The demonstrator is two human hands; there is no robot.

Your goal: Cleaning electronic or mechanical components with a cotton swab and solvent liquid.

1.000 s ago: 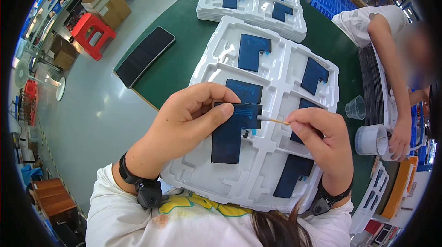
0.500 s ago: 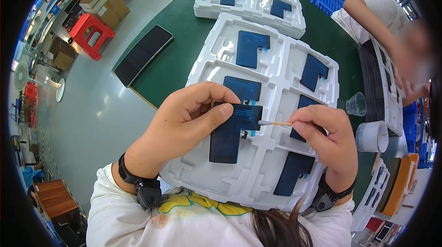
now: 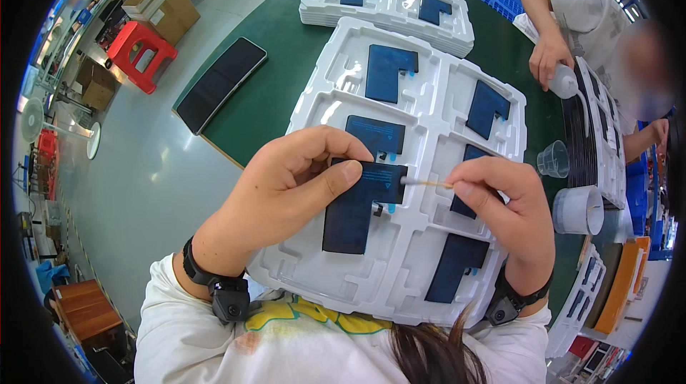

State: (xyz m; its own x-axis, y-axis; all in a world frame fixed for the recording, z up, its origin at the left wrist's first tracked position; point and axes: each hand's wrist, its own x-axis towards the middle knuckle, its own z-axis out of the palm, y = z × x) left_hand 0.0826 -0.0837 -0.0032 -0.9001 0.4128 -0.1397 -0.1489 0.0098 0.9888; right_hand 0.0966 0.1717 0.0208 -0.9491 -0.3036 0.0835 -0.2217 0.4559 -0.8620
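Between the thumb and fingers of my left hand (image 3: 300, 187) is an L-shaped dark-blue battery pack (image 3: 350, 216), held by its upper left corner above a white moulded tray (image 3: 411, 234). My right hand (image 3: 504, 202) pinches a cotton swab (image 3: 432, 183) by its stick. The swab's tip is at the right edge of the held battery, by its upper arm. More batteries of the same shape lie in the tray's pockets, one (image 3: 391, 73) at the far left and another (image 3: 457, 268) at the near right. My right fingers partly cover a further battery.
A stack of similar trays (image 3: 386, 12) stands behind. On the green table (image 3: 275, 91) lies a black phone (image 3: 223, 85) at left. At right are a clear cup (image 3: 552, 161), a white tub (image 3: 577, 211) and a co-worker's hand (image 3: 550, 58) holding a squeeze bottle (image 3: 564, 82) over black stacked trays.
The swab's tip has shifted slightly upward along the battery's right edge. My left hand stays nearly still. The co-worker's arm has moved and now holds a squeeze bottle over the black trays.
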